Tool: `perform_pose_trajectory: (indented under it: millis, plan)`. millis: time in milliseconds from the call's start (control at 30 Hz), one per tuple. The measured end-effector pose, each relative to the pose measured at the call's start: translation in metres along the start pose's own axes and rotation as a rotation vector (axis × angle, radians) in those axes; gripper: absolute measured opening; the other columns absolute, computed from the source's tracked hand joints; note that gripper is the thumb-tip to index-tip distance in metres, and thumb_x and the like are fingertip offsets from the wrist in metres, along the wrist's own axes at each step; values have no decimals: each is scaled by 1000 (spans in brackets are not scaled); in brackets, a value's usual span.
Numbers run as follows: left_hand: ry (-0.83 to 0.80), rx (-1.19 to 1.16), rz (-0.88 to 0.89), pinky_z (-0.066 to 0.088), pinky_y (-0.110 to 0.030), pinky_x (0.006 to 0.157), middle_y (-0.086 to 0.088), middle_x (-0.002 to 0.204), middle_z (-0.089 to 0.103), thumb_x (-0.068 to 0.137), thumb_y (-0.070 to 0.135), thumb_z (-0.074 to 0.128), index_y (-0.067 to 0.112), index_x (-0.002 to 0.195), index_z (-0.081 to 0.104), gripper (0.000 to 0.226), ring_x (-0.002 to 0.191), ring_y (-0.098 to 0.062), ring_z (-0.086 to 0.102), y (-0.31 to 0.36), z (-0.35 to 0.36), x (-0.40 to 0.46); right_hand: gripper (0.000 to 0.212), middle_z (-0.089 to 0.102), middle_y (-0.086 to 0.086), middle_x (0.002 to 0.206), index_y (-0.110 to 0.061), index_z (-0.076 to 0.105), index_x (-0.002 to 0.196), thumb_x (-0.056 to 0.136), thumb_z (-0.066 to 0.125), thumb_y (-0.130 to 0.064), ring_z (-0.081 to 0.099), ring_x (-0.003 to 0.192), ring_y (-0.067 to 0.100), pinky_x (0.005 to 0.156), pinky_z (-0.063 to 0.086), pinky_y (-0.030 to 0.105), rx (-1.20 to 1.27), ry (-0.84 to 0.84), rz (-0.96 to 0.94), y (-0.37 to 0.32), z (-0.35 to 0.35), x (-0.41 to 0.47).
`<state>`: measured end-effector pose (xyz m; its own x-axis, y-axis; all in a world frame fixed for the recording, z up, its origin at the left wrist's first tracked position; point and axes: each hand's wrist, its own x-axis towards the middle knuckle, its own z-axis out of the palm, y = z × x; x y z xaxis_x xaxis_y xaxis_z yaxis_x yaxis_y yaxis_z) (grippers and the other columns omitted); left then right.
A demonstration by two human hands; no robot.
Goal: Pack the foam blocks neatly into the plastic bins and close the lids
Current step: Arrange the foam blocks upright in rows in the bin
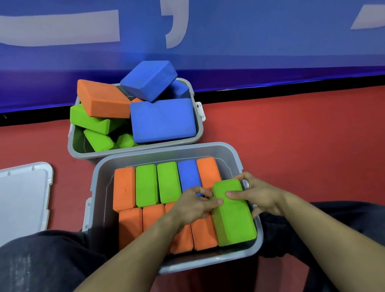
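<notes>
Near bin (99, 180), lower centre: two rows of foam blocks on edge; back row orange, green, green, blue, orange; front row orange. Green block (233, 215), lower right of that bin, sits higher than its row. Left hand (193, 205) grips its left edge, fingers curled; right hand (259, 195) grips its right side, thumb on top. Far bin (136, 148), upper centre: orange, green and blue blocks heaped loosely. Lid (13, 202), left edge, lies on the red floor (305, 133).

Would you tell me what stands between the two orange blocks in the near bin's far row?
In the head view, two green blocks and one blue block.
</notes>
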<state>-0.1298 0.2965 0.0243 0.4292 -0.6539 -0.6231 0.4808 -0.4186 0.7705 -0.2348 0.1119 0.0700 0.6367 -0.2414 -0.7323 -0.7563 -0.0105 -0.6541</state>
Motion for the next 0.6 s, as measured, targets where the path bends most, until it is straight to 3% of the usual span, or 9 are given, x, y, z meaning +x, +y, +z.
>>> perform_pose_trajectory:
  millis: [100,167,267,367,500,533,600]
  plan:
    - [17,26,-47,51,-22,57,-5,92,70,85,13,81,10,103,55,32,73,-10,67,-14,5,11,53,69,9,121,-26,45,129,89,78,-23,73,102,26,80,57,65,72,-3,63,18,9,15]
    - [40,63,-70,46,-28,57,-7,94,67,85,13,81,10,102,54,32,80,-20,60,-26,7,21,54,68,7,121,-26,41,132,91,76,-21,72,104,27,81,58,65,85,10,87,29,16,25]
    - [60,112,-101,48,-26,56,-6,94,68,86,16,81,9,105,56,32,79,-21,57,-38,8,31,55,66,6,123,-28,38,135,93,74,-22,71,107,29,83,56,66,88,26,110,42,23,40]
    - [65,149,-132,44,-22,45,-8,78,59,88,18,78,10,96,56,25,61,-19,49,-44,8,40,64,66,5,122,-27,34,142,93,74,-24,70,106,27,83,57,65,86,30,125,48,24,56]
    - [39,102,-222,34,-19,41,3,54,41,81,31,85,19,74,49,39,41,-10,36,-51,-5,52,94,66,1,123,-30,9,158,92,75,-22,70,106,25,79,60,56,134,-35,171,47,19,73]
    - [23,109,-245,35,-18,40,4,54,43,80,34,86,19,73,50,39,39,-8,38,-54,-8,54,94,67,0,122,-29,11,159,91,76,-22,71,106,24,77,60,54,136,-57,185,48,18,75]
    - [-10,141,-266,39,-19,42,3,56,47,82,34,84,16,79,56,33,38,-5,41,-54,-10,57,78,70,2,121,-22,29,153,91,76,-24,72,106,23,79,60,56,107,-80,204,53,19,82]
